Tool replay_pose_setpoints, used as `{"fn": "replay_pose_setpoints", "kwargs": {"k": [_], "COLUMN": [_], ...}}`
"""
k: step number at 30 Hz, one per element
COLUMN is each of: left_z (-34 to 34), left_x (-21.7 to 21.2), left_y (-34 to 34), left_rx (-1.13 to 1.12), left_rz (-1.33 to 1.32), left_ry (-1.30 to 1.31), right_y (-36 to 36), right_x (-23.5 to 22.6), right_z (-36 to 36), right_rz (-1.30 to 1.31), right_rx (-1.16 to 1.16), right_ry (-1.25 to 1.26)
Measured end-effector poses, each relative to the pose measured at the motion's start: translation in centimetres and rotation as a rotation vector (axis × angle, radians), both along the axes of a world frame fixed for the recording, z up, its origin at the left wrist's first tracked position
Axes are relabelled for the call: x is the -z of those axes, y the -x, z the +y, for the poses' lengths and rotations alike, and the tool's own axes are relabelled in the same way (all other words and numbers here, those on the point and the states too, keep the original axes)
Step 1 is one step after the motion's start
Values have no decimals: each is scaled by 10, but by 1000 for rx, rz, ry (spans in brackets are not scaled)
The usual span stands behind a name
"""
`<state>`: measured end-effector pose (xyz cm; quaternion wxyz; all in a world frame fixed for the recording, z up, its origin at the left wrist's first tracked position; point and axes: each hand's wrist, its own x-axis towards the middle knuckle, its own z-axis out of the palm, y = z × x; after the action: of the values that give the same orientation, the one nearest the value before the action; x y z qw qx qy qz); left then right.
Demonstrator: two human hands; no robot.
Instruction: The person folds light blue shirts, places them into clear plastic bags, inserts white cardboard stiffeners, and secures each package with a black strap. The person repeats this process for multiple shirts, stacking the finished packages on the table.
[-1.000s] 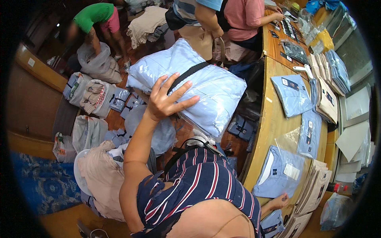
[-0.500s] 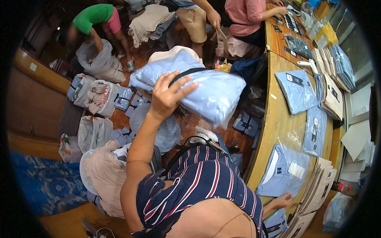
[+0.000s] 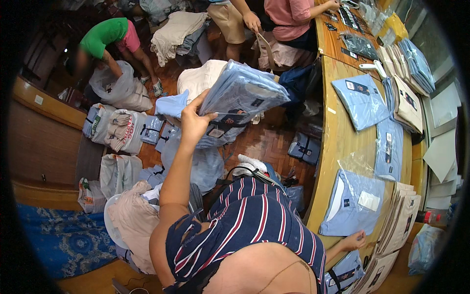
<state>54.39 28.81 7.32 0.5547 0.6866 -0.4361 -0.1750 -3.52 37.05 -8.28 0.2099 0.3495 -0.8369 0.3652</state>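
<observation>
My left hand (image 3: 197,120) is closed on the near left end of a stack of light blue folded shirts (image 3: 247,93) in clear plastic, held up tilted, with dark labels showing on its side. Just beneath is a pile with a cream garment (image 3: 200,78) and blue ones. My right hand (image 3: 353,241) rests on the wooden table at the near right, its fingers curled; what they hold, if anything, I cannot make out. Beside it lies a light blue shirt (image 3: 350,203) in an open clear bag with a white tag. A blue packed shirt (image 3: 345,274) lies nearer my body.
Stacks of beige folded garments (image 3: 396,220) line the right side of the table (image 3: 327,132). White sacks (image 3: 121,174) and clear bags stand on the floor at left. A person in a green top (image 3: 105,36) bends over a bag; two others stand at the back.
The stack in my left hand has turned from its plain side with a black band to its labelled side. My left hand has moved from its top to its end. My right hand has shifted slightly.
</observation>
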Motion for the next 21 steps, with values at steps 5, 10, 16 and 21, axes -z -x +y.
{"fn": "replay_pose_setpoints", "kwargs": {"k": [5, 10, 16, 21], "left_z": [2, 5, 3, 2], "left_x": [4, 4, 19, 17], "left_y": [-8, -8, -9, -2], "left_rx": [-25, -23, 9, 18], "left_rz": [71, 232, 297, 239], "left_ry": [35, 53, 82, 39], "right_y": [2, -11, 7, 6], "right_x": [2, -9, 6, 4], "right_z": [1, -2, 2, 0], "right_rz": [-7, -41, -35, -21], "right_rx": [-26, -18, -54, -41], "right_ry": [17, 34, 49, 44]}}
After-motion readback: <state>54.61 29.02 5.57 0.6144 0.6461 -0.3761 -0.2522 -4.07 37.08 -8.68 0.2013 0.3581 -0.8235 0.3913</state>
